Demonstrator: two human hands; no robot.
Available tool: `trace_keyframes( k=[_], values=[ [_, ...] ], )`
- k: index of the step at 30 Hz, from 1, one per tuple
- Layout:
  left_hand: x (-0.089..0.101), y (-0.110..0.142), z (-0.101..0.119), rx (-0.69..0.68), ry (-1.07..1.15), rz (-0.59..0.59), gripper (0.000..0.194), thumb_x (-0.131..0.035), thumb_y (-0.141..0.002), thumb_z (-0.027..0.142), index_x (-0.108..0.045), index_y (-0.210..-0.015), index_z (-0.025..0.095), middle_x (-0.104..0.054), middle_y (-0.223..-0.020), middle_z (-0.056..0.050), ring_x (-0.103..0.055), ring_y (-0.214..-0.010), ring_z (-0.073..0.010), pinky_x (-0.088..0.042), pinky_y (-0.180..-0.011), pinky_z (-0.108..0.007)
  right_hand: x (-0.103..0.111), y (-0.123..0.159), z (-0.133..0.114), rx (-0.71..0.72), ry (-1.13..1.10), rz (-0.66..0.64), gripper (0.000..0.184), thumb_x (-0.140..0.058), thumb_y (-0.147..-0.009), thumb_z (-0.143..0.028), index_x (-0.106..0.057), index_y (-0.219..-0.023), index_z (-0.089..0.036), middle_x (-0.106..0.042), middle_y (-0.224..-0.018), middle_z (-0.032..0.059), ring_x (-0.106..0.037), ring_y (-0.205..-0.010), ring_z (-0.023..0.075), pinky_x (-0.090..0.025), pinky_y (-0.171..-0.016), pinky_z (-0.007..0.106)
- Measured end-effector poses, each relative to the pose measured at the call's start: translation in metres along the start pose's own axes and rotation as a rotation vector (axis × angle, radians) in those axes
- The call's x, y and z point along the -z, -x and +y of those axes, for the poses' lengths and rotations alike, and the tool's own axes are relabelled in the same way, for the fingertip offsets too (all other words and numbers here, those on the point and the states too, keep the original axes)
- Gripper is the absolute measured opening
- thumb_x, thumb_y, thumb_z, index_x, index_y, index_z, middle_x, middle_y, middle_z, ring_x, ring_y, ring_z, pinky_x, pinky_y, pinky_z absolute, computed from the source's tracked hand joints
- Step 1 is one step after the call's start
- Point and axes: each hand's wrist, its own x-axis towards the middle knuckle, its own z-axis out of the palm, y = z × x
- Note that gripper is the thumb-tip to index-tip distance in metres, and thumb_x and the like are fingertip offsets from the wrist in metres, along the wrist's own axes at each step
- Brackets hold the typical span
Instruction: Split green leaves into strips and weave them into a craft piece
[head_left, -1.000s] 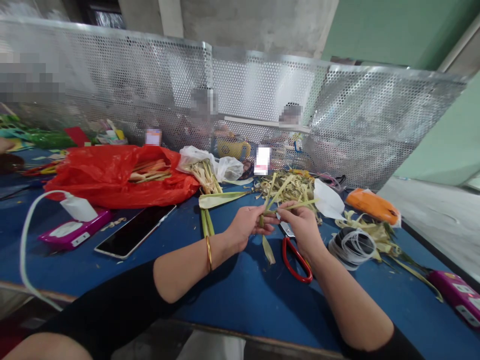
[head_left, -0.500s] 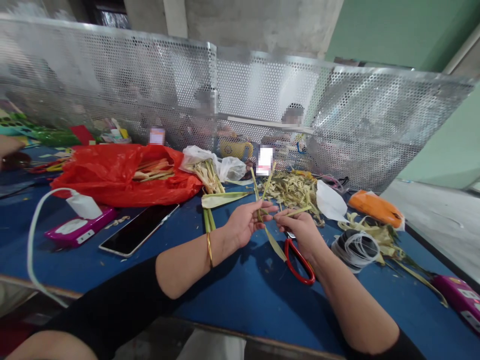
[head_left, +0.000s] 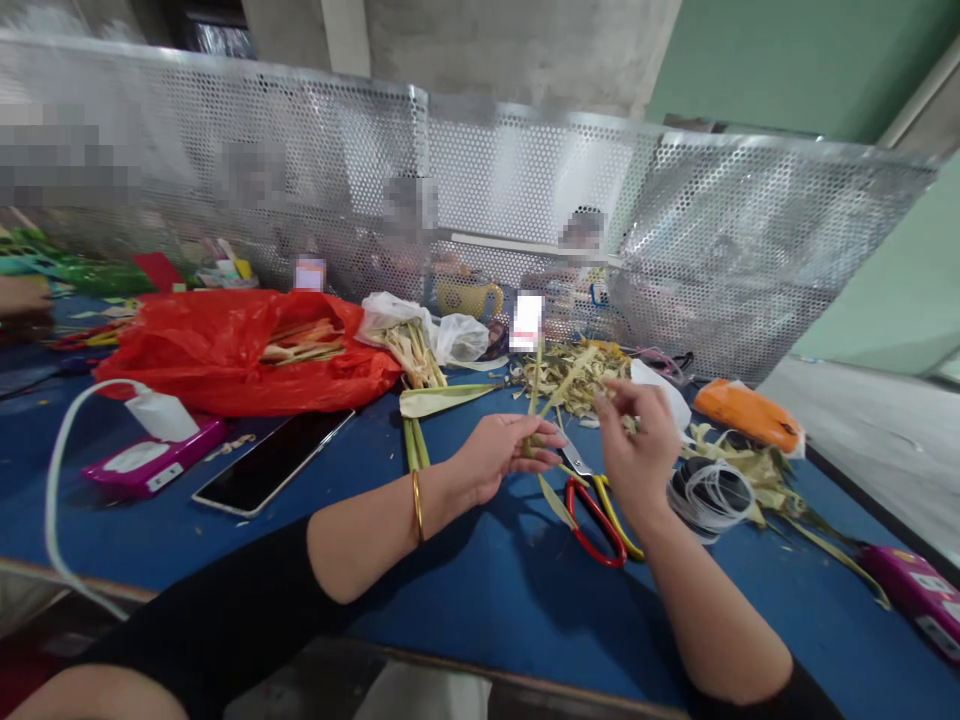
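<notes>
My left hand (head_left: 506,455) is closed on pale green leaf strips (head_left: 535,385), which cross at the fingers; some ends point up and one hangs toward the table. To its right, my right hand (head_left: 641,445) is raised with curled fingers and the thumb close to the index finger. Whatever may be between those fingertips is too small to make out. Scissors (head_left: 600,530) with one red and one yellow handle lie below and between the hands, blades pointing away. Behind the hands spreads a pile of leaf scraps (head_left: 570,375).
A red plastic bag (head_left: 187,345) of dried stalks, a phone (head_left: 274,465) and a purple power strip (head_left: 154,465) are at left. On the right sit a wire spool (head_left: 709,500), an orange packet (head_left: 750,415) and more husks. A perforated metal screen (head_left: 517,170) stands behind.
My right hand has come away from the left hand, moving up and right, which uncovers the scissors' blades and yellow handle. The left hand keeps its hold on the strips.
</notes>
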Motion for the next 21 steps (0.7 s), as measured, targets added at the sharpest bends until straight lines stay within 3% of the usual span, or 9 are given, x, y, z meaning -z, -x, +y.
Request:
trace_keyframes(
  k=[2, 4, 6, 8, 11, 13, 17, 21],
  values=[
    [-0.004, 0.002, -0.003, -0.017, -0.052, -0.028, 0.023, -0.064, -0.082, 0.034, -0.066, -0.079, 0.011, -0.072, -0.082, -0.011, -0.066, -0.059, -0.0122, -0.052, -0.058, -0.022, 0.000, 0.006, -0.008, 0.077, 0.022, -0.208, 0.015, -0.056, -0.085, -0.031, -0.067, -0.087, -0.021, -0.060, -0.076, 0.0025, -0.054, -0.069, 0.0166, -0.043, -0.070, 0.030],
    [-0.008, 0.004, -0.005, -0.059, -0.107, -0.048, 0.027, -0.066, -0.079, 0.038, -0.066, -0.075, 0.011, -0.070, -0.070, -0.008, -0.063, -0.054, -0.0114, -0.052, -0.057, -0.022, -0.003, 0.011, -0.011, -0.036, 0.034, -0.320, 0.021, -0.061, -0.081, -0.035, -0.067, -0.097, -0.022, -0.058, -0.066, -0.0008, -0.053, -0.061, 0.0160, -0.041, -0.062, 0.029],
    [-0.010, 0.005, -0.007, -0.096, -0.173, -0.065, 0.031, -0.066, -0.077, 0.041, -0.065, -0.072, 0.012, -0.067, -0.065, -0.006, -0.063, -0.054, -0.0122, -0.051, -0.057, -0.023, -0.008, 0.013, -0.011, -0.207, -0.012, -0.384, 0.027, -0.066, -0.076, -0.039, -0.067, -0.096, -0.021, -0.051, -0.055, -0.0044, -0.047, -0.052, 0.0147, -0.037, -0.054, 0.027],
    [-0.012, 0.007, -0.007, -0.114, -0.253, -0.085, 0.032, -0.065, -0.077, 0.044, -0.065, -0.073, 0.012, -0.069, -0.069, -0.008, -0.064, -0.056, -0.0141, -0.049, -0.053, -0.023, -0.011, 0.013, -0.009, -0.357, -0.161, -0.456, 0.021, -0.065, -0.074, -0.041, -0.066, -0.079, -0.020, -0.045, -0.049, -0.0057, -0.041, -0.046, 0.0128, -0.033, -0.048, 0.026],
    [-0.012, 0.009, -0.006, -0.143, -0.392, -0.104, 0.030, -0.064, -0.077, 0.043, -0.066, -0.075, 0.013, -0.070, -0.077, -0.009, -0.065, -0.056, -0.0150, -0.040, -0.042, -0.019, -0.010, 0.013, -0.012, -0.441, -0.376, -0.486, 0.020, -0.064, -0.075, -0.039, -0.058, -0.067, -0.021, -0.044, -0.048, -0.0058, -0.039, -0.044, 0.0114, -0.031, -0.045, 0.025],
    [-0.011, 0.010, -0.005, -0.126, -0.433, -0.106, 0.029, -0.061, -0.078, 0.041, -0.067, -0.074, 0.013, -0.071, -0.076, -0.008, -0.064, -0.052, -0.0140, -0.032, -0.037, -0.018, -0.007, 0.015, -0.016, -0.367, -0.368, -0.424, 0.016, -0.062, -0.078, -0.036, -0.058, -0.071, -0.022, -0.046, -0.050, -0.0058, -0.042, -0.045, 0.0117, -0.033, -0.046, 0.025],
    [-0.006, 0.007, -0.001, 0.046, -0.284, -0.066, 0.025, -0.053, -0.081, 0.033, -0.068, -0.075, 0.014, -0.071, -0.073, -0.008, -0.063, -0.051, -0.0137, -0.029, -0.037, -0.019, -0.001, 0.019, -0.024, -0.037, -0.161, -0.309, 0.010, -0.055, -0.085, -0.028, -0.059, -0.078, -0.022, -0.059, -0.065, -0.0013, -0.052, -0.058, 0.0137, -0.040, -0.059, 0.026],
    [0.002, 0.000, 0.006, 0.137, -0.068, 0.011, 0.019, -0.053, -0.080, 0.026, -0.067, -0.074, 0.014, -0.067, -0.063, -0.004, -0.057, -0.048, -0.0098, -0.030, -0.041, -0.019, 0.001, 0.022, -0.023, 0.230, 0.032, -0.351, 0.010, -0.050, -0.088, -0.022, -0.059, -0.082, -0.023, -0.066, -0.077, 0.0027, -0.060, -0.071, 0.0165, -0.042, -0.066, 0.027]
  ],
)
